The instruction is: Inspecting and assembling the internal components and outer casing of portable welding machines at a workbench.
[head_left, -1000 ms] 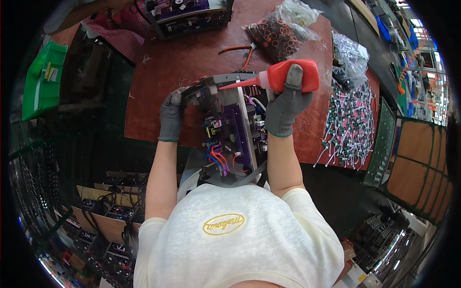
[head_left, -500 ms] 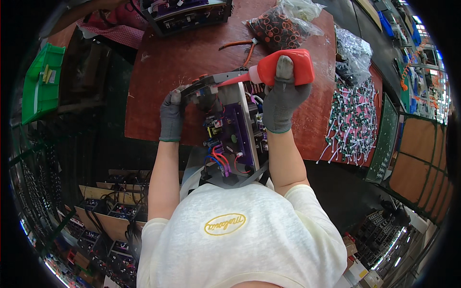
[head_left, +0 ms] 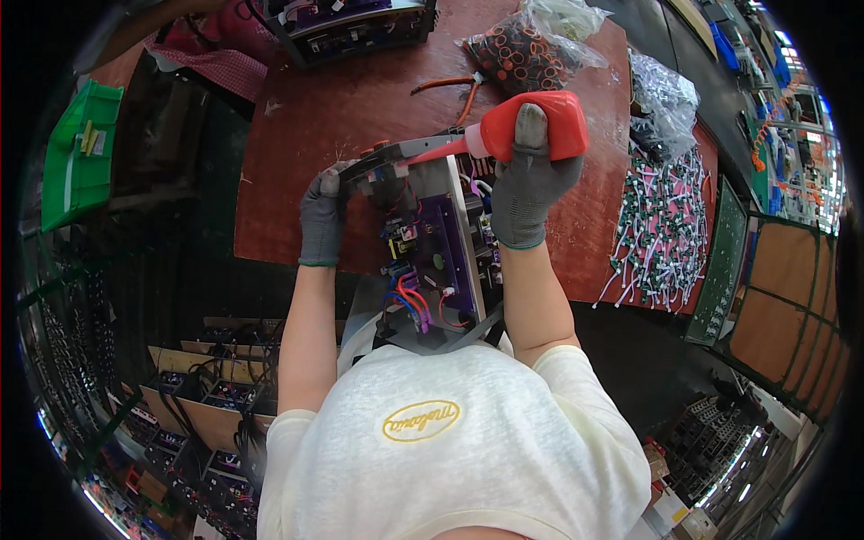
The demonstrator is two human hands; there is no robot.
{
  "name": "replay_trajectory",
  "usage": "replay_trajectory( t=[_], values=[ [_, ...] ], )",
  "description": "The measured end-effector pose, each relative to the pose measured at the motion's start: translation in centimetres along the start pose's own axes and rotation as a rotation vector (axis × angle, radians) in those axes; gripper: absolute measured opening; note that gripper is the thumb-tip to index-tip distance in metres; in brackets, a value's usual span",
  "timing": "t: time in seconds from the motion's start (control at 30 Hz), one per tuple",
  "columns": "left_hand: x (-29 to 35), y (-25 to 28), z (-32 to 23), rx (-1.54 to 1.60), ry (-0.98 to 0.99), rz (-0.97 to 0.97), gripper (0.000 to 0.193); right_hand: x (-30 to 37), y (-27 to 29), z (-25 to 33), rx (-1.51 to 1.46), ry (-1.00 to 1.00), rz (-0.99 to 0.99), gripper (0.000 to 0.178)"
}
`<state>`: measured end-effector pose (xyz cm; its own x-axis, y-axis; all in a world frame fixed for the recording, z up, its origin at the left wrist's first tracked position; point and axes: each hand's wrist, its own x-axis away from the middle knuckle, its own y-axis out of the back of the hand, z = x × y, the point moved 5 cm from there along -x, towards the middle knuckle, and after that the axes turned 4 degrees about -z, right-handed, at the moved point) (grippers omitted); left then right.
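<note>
A red squeeze bottle with a long tapered nozzle lies sideways in my gloved right hand, the thumb stretched over its side. Its nozzle points left, and the tip is at the inner side of a dark front panel. My gloved left hand grips the left end of this panel. Below the panel, an opened electronic unit is tilted against my body. It shows a purple circuit board, a metal plate and red and blue wires. The left fingertips are partly hidden behind the panel.
On the red table sit a bag of black and orange rings, an orange cable and another unit. Many white-wired small boards lie at right. A green bin stands left. Another person's arm shows at upper left.
Almost nothing differs. The red bottle and my right hand have shifted very slightly left, with the nozzle still at the panel.
</note>
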<state>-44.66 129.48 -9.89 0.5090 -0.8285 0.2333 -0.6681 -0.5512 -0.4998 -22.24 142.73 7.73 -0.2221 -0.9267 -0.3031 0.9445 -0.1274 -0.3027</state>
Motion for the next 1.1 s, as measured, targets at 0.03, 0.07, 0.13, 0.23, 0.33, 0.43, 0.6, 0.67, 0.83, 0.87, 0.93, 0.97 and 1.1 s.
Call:
replay_trajectory(
  t=[0.03,0.07,0.13,0.23,0.33,0.43,0.6,0.67,0.83,0.87,0.93,0.97,1.1],
  values=[
    [0.0,-0.1,-0.1,0.003,-0.006,0.01,0.042,0.0,0.1,-0.1,0.026,-0.022,-0.021,0.016],
    [0.1,-0.1,-0.1,0.007,-0.009,0.011,0.042,0.0,0.2,-0.2,0.035,-0.016,-0.035,0.017],
    [0.1,-0.1,-0.2,0.009,-0.014,0.013,0.042,0.0,0.3,-0.3,0.03,-0.016,-0.04,0.017],
    [0.0,-0.1,-0.1,0.002,-0.01,0.016,0.043,-0.1,0.5,-0.4,0.008,-0.001,-0.03,0.019],
    [-0.1,0.0,-0.1,-0.008,-0.006,0.014,0.044,-0.2,0.6,-0.3,0.021,0.04,-0.014,0.021],
    [-0.1,-0.1,-0.2,-0.02,-0.011,0.026,0.047,-0.3,0.6,-0.4,0.016,0.035,0.002,0.022],
    [0.1,-0.4,-0.4,-0.031,0.001,0.006,0.049,-0.1,0.8,-0.4,0.049,0.052,-0.032,0.021],
    [0.0,-0.6,-0.4,-0.037,-0.006,0.017,0.049,-0.1,0.9,-0.4,0.043,0.04,-0.029,0.021],
    [-0.1,-0.3,-0.3,-0.054,-0.007,0.021,0.05,-0.3,1.0,-0.6,0.093,0.031,0.004,0.032],
    [-0.1,-0.1,-0.2,-0.059,-0.003,0.023,0.05,-0.2,1.1,-0.7,0.09,0.019,-0.02,0.034],
    [-0.2,0.1,-0.1,-0.065,0.004,0.018,0.052,-0.1,1.2,-0.9,0.078,0.004,-0.038,0.039],
    [-0.2,0.2,0.0,-0.067,0.01,0.012,0.052,-0.1,1.2,-0.9,0.069,-0.002,-0.032,0.041],
    [-0.3,0.3,0.1,-0.083,-0.001,-0.003,0.049,0.0,1.2,-0.9,0.083,0.021,-0.031,0.042]
  ],
)
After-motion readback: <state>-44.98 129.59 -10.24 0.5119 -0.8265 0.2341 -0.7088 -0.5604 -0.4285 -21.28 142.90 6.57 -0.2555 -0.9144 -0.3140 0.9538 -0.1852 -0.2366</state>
